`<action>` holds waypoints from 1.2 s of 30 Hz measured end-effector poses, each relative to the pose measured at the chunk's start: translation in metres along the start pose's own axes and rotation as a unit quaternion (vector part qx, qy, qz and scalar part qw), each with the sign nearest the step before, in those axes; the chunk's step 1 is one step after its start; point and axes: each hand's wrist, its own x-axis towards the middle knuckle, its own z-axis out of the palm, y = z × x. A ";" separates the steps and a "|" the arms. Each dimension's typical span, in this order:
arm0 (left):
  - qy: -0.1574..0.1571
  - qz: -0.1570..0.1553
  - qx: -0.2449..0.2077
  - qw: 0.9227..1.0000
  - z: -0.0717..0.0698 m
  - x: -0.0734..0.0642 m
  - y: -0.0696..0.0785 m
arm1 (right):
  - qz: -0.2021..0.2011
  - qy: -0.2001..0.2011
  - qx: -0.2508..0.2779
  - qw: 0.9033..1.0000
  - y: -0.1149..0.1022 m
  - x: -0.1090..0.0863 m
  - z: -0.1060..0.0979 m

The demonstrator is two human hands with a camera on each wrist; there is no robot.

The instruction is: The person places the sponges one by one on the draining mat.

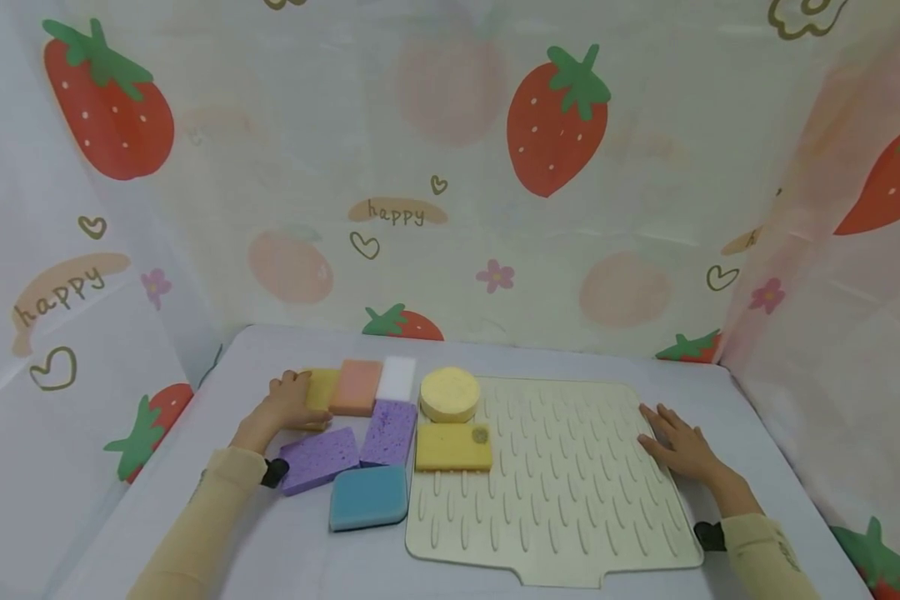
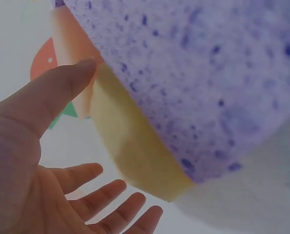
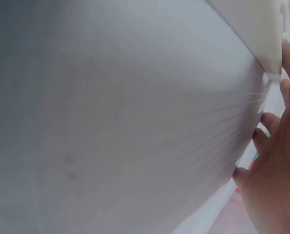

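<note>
My left hand (image 1: 288,403) is spread around the left end of a mustard-yellow sponge (image 1: 321,390). In the left wrist view its thumb lies close to the yellow sponge (image 2: 130,139), fingers apart and loosely bent; whether they touch it I cannot tell. My right hand (image 1: 681,444) rests with spread fingers at the right edge of a cream ridged mat (image 1: 570,467). On the mat's left side sit a round pale-yellow sponge (image 1: 450,393) and a yellow rectangular sponge (image 1: 453,447) with a dark round mark.
Left of the mat lie an orange sponge (image 1: 357,387), a white block (image 1: 397,379), purple sponges (image 1: 321,460) and a blue sponge (image 1: 369,498) near the front. Strawberry-printed cloth (image 1: 435,250) walls the table's back and sides.
</note>
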 end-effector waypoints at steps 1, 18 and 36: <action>0.001 -0.002 -0.002 1.000 0.001 0.000 -0.001 | 0.000 -0.001 0.000 1.000 -0.001 0.000 0.000; 0.021 -0.048 0.009 0.999 -0.001 0.000 -0.001 | -0.004 0.003 0.004 1.000 -0.002 0.000 -0.001; 0.044 -0.034 0.040 0.998 -0.018 0.003 -0.004 | 0.004 -0.006 -0.002 1.000 -0.003 0.000 -0.001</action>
